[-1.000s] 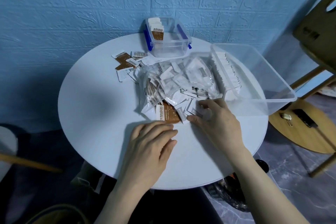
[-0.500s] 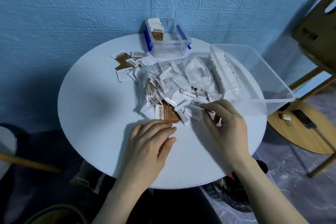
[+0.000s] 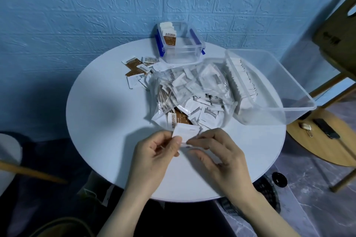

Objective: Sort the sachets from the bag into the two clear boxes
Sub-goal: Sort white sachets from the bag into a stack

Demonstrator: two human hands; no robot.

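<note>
White round table (image 3: 107, 140) carried the bag (image 3: 190, 90); just before it, left hand (image 3: 154, 154) and right hand (image 3: 217, 152) together pinched a white sachet (image 3: 185, 133), nearer the big box (image 3: 269, 86) on the bag's right.

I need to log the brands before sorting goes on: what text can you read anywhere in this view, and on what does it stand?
"taikoo", after two characters too blurred to read: brown-and-white sachet standing in the small clear box with blue clips.
"taikoo": brown-and-white sachet at the near edge of the clear plastic bag.
Unreadable: small print on the white sachet held by the left hand and right hand; the loose sachets behind the bag.
</note>
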